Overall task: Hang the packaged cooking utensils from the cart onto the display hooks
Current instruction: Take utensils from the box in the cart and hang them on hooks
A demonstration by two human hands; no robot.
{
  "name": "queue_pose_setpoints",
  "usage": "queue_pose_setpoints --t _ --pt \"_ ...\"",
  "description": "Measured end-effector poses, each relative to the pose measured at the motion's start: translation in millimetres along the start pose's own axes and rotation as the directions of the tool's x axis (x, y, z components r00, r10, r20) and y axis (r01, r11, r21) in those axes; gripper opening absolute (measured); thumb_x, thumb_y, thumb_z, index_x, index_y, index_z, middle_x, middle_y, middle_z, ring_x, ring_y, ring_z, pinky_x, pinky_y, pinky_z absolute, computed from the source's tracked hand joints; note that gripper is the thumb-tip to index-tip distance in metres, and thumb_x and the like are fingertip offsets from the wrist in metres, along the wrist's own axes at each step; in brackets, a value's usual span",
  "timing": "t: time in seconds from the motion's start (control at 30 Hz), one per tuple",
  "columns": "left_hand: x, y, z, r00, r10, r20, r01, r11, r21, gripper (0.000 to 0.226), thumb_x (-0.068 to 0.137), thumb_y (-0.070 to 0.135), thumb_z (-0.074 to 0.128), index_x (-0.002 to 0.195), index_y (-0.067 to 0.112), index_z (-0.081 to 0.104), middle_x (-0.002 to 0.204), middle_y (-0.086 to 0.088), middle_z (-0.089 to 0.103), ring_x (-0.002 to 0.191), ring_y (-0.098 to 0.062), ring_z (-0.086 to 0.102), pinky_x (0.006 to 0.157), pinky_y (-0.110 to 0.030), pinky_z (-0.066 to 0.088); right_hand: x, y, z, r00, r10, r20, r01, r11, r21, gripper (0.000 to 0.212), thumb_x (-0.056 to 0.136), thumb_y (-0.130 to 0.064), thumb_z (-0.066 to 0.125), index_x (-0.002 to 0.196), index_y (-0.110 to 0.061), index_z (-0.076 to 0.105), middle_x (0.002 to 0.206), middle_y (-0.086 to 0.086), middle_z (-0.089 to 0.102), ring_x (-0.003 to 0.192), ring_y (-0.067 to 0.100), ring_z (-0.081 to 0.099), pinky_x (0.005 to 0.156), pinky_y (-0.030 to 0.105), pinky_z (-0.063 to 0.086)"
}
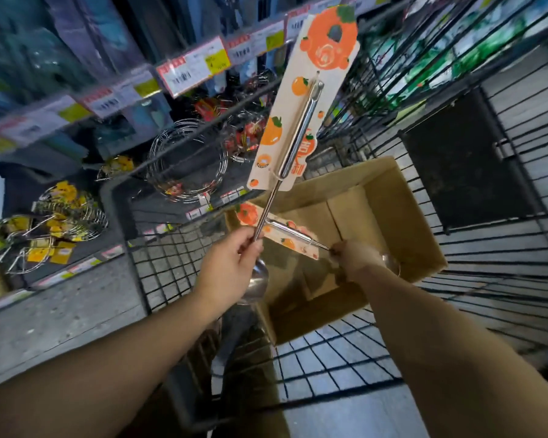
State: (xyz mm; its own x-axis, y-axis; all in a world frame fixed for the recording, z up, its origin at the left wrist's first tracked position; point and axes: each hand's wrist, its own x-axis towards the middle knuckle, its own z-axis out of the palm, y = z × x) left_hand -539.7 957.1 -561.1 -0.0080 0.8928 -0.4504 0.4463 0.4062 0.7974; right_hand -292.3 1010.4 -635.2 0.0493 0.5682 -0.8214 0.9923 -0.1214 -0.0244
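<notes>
My left hand [231,263] grips the thin steel neck of a packaged ladle [298,131], which points up and away; its cream card with orange fruit prints stands above the hand and its bowl hangs below my fingers. My right hand [353,257] pinches the stem of a second packaged ladle [285,232], which lies across the inside of an open cardboard box [402,197] in the black wire cart [345,358]. That ladle's bowl shows just right of my right hand.
Store shelves [117,102] with price tags run along the upper left, carrying round wire racks [187,162] and yellow-tagged steel items [54,226]. The cart's wire walls rise on the right. Grey floor lies at the lower left.
</notes>
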Motion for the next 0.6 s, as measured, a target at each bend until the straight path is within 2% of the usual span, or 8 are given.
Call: queue_pose_setpoints --t 0.1,0.17,0.23,0.37,0.43,0.5,0.6 --pt "-14 14 -23 0.999 0.039 -0.024 -0.039 0.999 -0.014 0.009 0.095 0.025 0.053 0.098 0.027 0.061 0.088 -0.001 0.069 0.085 -0.021 0.066 0.078 -0.043 0.054 -36 -11 -12 0.993 0.021 -0.113 -0.026 0.999 -0.042 0.019 0.093 -0.028 0.049 0.106 -0.027 0.063 0.095 0.001 0.063 0.086 0.020 0.060 0.079 0.036 0.055" --pt "-25 23 -38 0.996 0.068 -0.062 -0.070 0.997 -0.043 0.006 0.091 0.031 0.055 0.096 0.031 0.058 0.088 -0.003 0.070 0.086 -0.025 0.067 0.081 -0.047 0.054 -60 -20 -18 0.983 0.024 -0.181 -0.027 1.000 -0.014 0.021 0.095 -0.032 0.047 0.108 -0.027 0.064 0.097 0.002 0.065 0.090 0.023 0.061 0.083 0.038 0.054" --pt "-37 29 -52 0.989 0.112 -0.092 -0.118 0.991 -0.064 0.012 0.086 0.033 0.054 0.098 0.033 0.058 0.084 -0.004 0.070 0.084 -0.027 0.067 0.082 -0.047 0.054 -85 -30 -26 0.969 0.034 -0.243 -0.015 0.997 0.078 0.020 0.094 -0.034 0.051 0.107 -0.030 0.065 0.099 0.002 0.067 0.091 0.023 0.063 0.081 0.036 0.054" --pt "-65 37 -78 0.971 0.185 -0.149 -0.194 0.980 -0.046 0.009 0.093 0.017 0.057 0.096 0.020 0.065 0.080 0.002 0.068 0.082 -0.022 0.066 0.081 -0.042 0.053 -132 -56 -37 0.930 0.052 -0.364 0.069 0.948 0.311 0.024 0.090 -0.035 0.061 0.112 -0.026 0.068 0.100 0.004 0.071 0.090 0.024 0.066 0.080 0.035 0.054" --pt "-85 39 -90 0.961 0.203 -0.187 -0.214 0.976 -0.041 0.009 0.092 0.015 0.057 0.095 0.018 0.065 0.081 -0.002 0.069 0.083 -0.025 0.065 0.080 -0.042 0.052 -159 -76 -40 0.917 0.040 -0.397 0.147 0.890 0.431 0.024 0.089 -0.034 0.064 0.109 -0.021 0.069 0.092 0.006 0.072 0.080 0.022 0.067 0.076 0.033 0.055" --pt "-109 39 -102 0.947 0.212 -0.240 -0.233 0.971 -0.060 0.007 0.092 0.015 0.057 0.094 0.015 0.064 0.080 -0.005 0.069 0.081 -0.026 0.065 0.078 -0.039 0.052 -189 -99 -40 0.900 -0.005 -0.436 0.269 0.793 0.547 0.017 0.088 -0.027 0.067 0.100 -0.015 0.070 0.085 0.008 0.071 0.071 0.022 0.067 0.073 0.038 0.058" --pt "-152 35 -124 0.928 0.205 -0.312 -0.239 0.968 -0.075 0.008 0.093 0.016 0.056 0.089 0.015 0.063 0.075 -0.001 0.066 0.070 -0.017 0.060 0.070 -0.020 0.046 -239 -137 -35 0.861 -0.079 -0.503 0.427 0.651 0.628 0.017 0.089 -0.020 0.066 0.101 -0.009 0.069 0.083 0.010 0.068 0.080 0.032 0.068 0.078 0.051 0.057"
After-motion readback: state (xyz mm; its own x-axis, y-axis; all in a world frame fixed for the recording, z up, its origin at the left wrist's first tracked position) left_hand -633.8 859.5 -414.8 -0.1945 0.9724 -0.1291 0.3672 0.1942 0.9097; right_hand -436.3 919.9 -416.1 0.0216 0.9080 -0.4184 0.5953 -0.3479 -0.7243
